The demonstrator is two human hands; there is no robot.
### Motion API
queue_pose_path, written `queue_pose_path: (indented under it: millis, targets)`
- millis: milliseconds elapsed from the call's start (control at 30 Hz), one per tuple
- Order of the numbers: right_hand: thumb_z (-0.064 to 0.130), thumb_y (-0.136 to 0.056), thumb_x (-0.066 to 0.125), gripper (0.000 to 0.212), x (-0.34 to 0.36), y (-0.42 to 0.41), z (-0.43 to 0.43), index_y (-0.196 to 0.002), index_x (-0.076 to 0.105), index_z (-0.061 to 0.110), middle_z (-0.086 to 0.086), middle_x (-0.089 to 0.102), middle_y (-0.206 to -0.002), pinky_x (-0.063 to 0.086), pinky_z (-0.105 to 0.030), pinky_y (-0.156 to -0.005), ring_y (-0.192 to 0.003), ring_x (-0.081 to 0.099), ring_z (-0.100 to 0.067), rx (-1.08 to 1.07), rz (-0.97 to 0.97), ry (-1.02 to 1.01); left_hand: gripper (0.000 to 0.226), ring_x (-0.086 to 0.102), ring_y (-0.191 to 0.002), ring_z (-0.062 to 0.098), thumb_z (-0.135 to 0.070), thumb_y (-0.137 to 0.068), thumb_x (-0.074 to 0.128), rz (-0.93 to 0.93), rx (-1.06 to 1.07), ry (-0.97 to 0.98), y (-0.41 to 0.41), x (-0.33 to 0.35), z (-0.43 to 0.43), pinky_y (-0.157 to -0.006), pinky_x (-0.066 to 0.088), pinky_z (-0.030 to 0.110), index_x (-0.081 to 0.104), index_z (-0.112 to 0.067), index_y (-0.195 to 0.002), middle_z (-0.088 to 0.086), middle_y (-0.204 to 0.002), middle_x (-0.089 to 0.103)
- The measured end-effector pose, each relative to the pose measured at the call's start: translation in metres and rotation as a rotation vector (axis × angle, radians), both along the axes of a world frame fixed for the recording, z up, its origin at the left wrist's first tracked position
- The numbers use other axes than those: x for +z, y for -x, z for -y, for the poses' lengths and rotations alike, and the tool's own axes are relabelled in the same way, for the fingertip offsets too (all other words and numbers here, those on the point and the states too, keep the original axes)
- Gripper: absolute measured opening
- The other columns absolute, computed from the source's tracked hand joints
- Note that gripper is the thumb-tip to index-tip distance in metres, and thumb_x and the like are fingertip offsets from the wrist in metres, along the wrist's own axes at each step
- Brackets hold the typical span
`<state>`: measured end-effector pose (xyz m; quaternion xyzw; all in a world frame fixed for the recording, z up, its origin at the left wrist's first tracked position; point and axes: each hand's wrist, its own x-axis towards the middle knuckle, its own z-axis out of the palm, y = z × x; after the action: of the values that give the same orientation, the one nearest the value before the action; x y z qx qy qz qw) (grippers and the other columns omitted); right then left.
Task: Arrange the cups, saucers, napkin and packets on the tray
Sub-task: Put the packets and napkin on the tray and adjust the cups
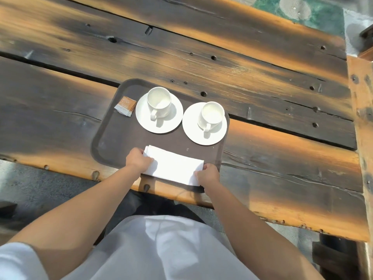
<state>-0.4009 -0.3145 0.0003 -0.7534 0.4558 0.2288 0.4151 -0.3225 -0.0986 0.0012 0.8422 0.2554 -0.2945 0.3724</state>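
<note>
A dark brown tray [113,142] lies near the table's front edge. On its far half stand two white cups, the left cup [159,102] on a white saucer [171,124] and the right cup [212,115] on its own saucer [191,126]. A small stack of orange and white packets [125,106] sits at the tray's far left. A folded white napkin [174,165] lies along the tray's near side. My left hand [137,159] holds the napkin's left end, and my right hand [207,174] holds its right end.
The table [201,57] is made of dark, weathered wooden planks with orange streaks, gaps and bolt holes. A wooden post [361,110] runs along the right edge. Grey paving [40,190] shows below the front edge.
</note>
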Motion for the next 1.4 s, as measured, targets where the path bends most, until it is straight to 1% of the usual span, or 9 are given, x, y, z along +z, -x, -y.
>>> queue_pose_path:
  millis: [167,367,567,700,833,1033,1133,1233,1400]
  targets:
    - [0.011,-0.086,0.068,0.016,0.005,-0.019,0.012,-0.075,0.058,0.014,0.001,0.058,-0.075,0.044,-0.030,-0.060,-0.075,0.054,-0.021,-0.129,0.110,-0.050,0.040,0.065,-0.106,0.036,-0.005,-0.080,0.079,0.033,0.229,0.215,-0.021,0.002,0.006,-0.094,0.055,0.049,0.062,-0.005,-0.116,0.016,-0.117,0.067]
    - [0.015,-0.091,0.063,0.007,-0.001,-0.022,0.009,-0.085,0.060,0.017,0.003,0.060,-0.078,0.049,-0.032,-0.068,-0.080,0.058,-0.021,-0.083,0.112,-0.035,0.036,0.065,-0.103,0.032,0.000,-0.079,0.077,0.107,0.318,0.220,-0.023,-0.003,0.009,-0.091,0.056,0.047,0.060,-0.015,-0.107,0.008,-0.107,0.066]
    - [0.023,-0.090,0.067,0.010,-0.008,-0.018,0.004,-0.092,0.058,0.018,-0.001,0.066,-0.092,0.055,-0.037,-0.082,-0.091,0.061,-0.022,-0.031,0.087,0.038,0.042,0.059,-0.095,0.021,-0.015,-0.081,0.077,0.196,0.115,0.005,-0.017,-0.007,0.006,-0.087,0.052,0.037,0.058,-0.018,-0.118,0.001,-0.103,0.065]
    - [0.027,-0.090,0.064,0.019,0.001,-0.022,0.003,-0.098,0.051,0.016,-0.002,0.061,-0.098,0.044,-0.030,-0.075,-0.089,0.055,-0.021,0.082,0.073,0.176,0.052,0.054,-0.095,0.019,-0.028,-0.080,0.080,0.204,-0.003,-0.111,-0.022,-0.001,0.001,-0.085,0.047,0.034,0.054,-0.014,-0.123,0.001,-0.104,0.061]
    - [0.021,-0.091,0.057,0.013,0.017,-0.031,-0.011,-0.100,0.049,0.015,0.001,0.048,-0.098,0.042,-0.031,-0.073,-0.087,0.048,-0.020,0.092,0.211,0.322,0.035,0.059,-0.101,0.022,-0.029,-0.086,0.076,0.186,-0.024,-0.112,-0.035,0.015,-0.018,-0.083,0.050,0.033,0.057,-0.017,-0.113,-0.001,-0.097,0.061]
    - [0.020,-0.087,0.052,0.014,0.040,-0.091,-0.077,-0.074,0.056,0.013,-0.022,0.064,-0.082,0.051,-0.034,-0.070,-0.068,0.058,-0.022,0.280,0.206,-0.132,0.016,0.066,-0.101,0.024,-0.020,-0.092,0.068,0.229,-0.035,-0.167,-0.067,0.036,-0.059,-0.090,0.050,0.031,0.067,-0.016,-0.108,0.003,-0.099,0.071]
    - [0.017,-0.082,0.054,0.018,0.047,-0.116,-0.118,-0.064,0.056,0.016,-0.015,0.065,-0.075,0.055,-0.039,-0.066,-0.058,0.064,-0.022,0.211,0.196,-0.300,0.020,0.066,-0.103,0.024,-0.018,-0.093,0.066,0.254,-0.038,-0.169,-0.090,0.042,-0.079,-0.088,0.044,0.025,0.069,-0.013,-0.113,0.006,-0.104,0.073]
    - [0.010,-0.086,0.049,0.019,0.051,-0.144,-0.152,-0.085,0.066,0.002,-0.022,0.068,-0.092,0.055,-0.049,-0.089,-0.087,0.067,-0.035,0.225,0.197,-0.334,0.027,0.066,-0.112,0.025,-0.013,-0.093,0.065,0.315,-0.038,-0.160,-0.121,0.046,-0.093,-0.103,0.044,0.029,0.070,-0.009,-0.120,0.009,-0.115,0.073]
    - [0.009,-0.099,0.041,0.039,0.067,-0.193,-0.188,-0.137,0.050,0.003,-0.014,0.057,-0.136,0.041,-0.032,-0.106,-0.127,0.052,-0.027,0.161,0.144,-0.316,0.033,0.064,-0.116,0.026,-0.013,-0.093,0.067,0.354,-0.158,-0.126,-0.171,0.045,-0.098,-0.103,0.046,0.033,0.068,-0.010,-0.126,0.009,-0.123,0.070]
